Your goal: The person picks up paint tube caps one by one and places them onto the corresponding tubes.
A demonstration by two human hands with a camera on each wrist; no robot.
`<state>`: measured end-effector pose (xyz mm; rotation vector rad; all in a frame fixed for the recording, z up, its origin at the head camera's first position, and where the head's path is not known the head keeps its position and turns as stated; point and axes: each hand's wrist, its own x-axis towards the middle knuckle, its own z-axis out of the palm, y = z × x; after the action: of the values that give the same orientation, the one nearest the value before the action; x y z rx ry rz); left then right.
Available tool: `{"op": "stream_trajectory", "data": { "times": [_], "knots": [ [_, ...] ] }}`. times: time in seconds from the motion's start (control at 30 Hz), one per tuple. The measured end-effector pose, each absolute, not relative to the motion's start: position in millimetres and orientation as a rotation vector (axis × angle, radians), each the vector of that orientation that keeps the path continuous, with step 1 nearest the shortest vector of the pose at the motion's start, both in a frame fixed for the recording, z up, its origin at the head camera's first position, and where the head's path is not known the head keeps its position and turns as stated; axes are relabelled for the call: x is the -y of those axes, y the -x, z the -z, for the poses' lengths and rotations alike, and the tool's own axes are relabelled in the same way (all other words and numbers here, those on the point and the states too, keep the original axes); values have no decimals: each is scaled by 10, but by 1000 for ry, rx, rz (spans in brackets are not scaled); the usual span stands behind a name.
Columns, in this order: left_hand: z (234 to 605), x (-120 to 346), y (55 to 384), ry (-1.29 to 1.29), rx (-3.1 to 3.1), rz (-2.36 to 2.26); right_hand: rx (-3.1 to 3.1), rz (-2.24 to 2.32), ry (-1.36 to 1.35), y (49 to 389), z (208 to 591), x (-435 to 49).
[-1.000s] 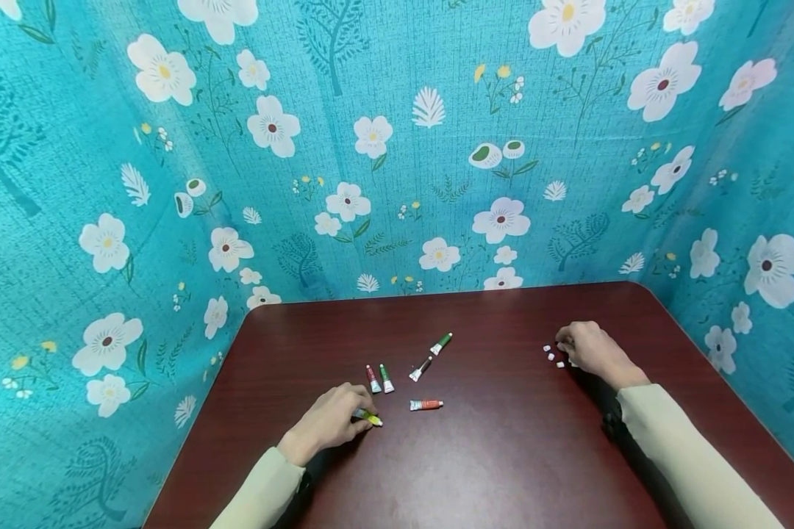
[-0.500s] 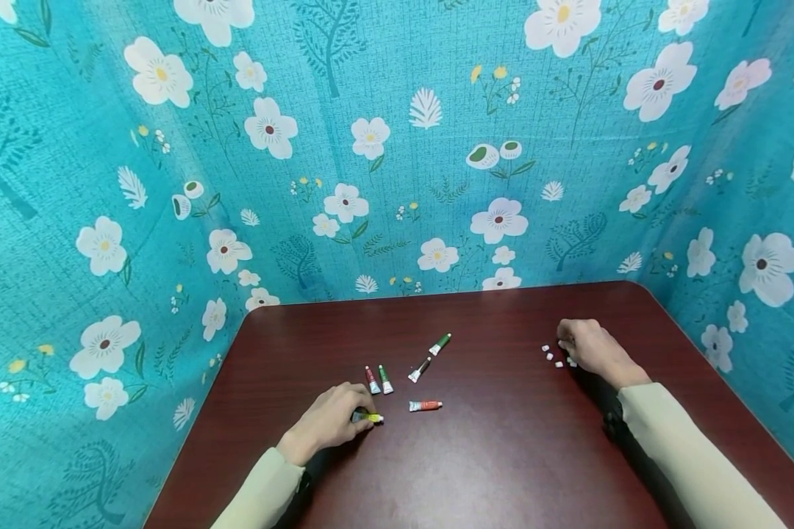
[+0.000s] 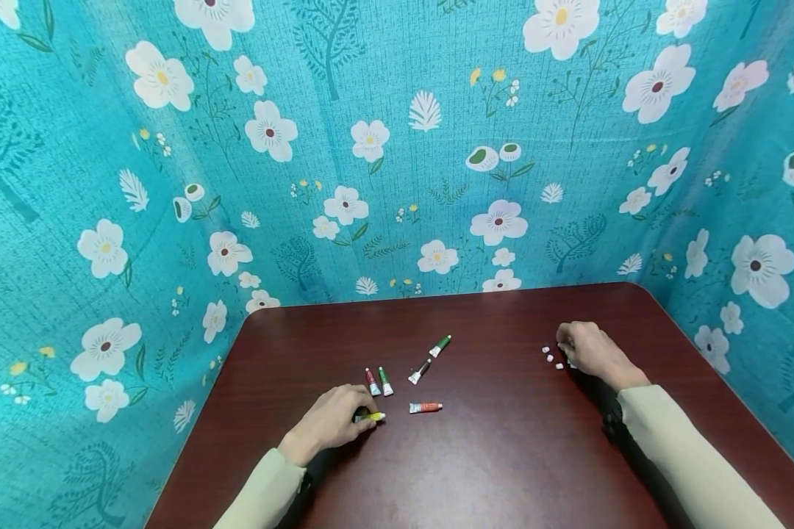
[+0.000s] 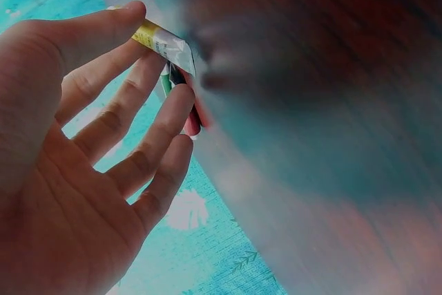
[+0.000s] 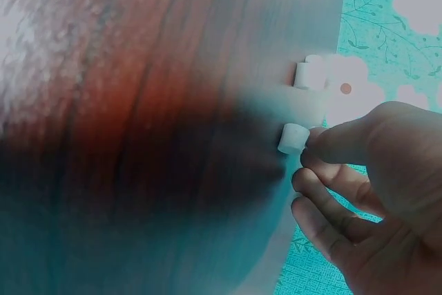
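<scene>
My left hand (image 3: 334,416) pinches a yellow paint tube (image 4: 158,41) between thumb and fingertips, low over the table. The tube's white-capped end points right in the head view, and its flat silvery end shows in the left wrist view. At the right, my right hand (image 3: 593,353) has thumb and index fingertips at a small white cylinder (image 5: 293,138), which sits tilted at their tips as if pinched. More small white pieces (image 3: 550,358) lie just left of that hand. Beyond the left fingers lie a red paint tube (image 3: 372,382) and a green paint tube (image 3: 385,381), side by side.
Mid-table are a dark paint tube (image 3: 420,372), a second green tube (image 3: 440,345) and an orange-red tube (image 3: 426,407). Behind the dark red-brown table (image 3: 490,470) and along its sides hangs a turquoise flowered curtain (image 3: 397,176).
The yellow tube has swung in my left fingers, its capped end moving slightly up and right. My right hand stays almost in place by the white pieces.
</scene>
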<state>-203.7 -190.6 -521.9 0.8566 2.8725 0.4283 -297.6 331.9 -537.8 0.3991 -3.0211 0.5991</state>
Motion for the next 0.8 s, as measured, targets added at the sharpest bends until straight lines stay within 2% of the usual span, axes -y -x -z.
{"op": "stream_trajectory", "data": {
  "times": [0.53,0.8],
  "knots": [
    [5222,1902,2036,-940,-2895,-432,2999,-581,-428,3004,5392,-3304],
    [5201,1882,2061,-881,-2843,-505,3005,-589,-423,3002,5389,-3314]
  ]
}}
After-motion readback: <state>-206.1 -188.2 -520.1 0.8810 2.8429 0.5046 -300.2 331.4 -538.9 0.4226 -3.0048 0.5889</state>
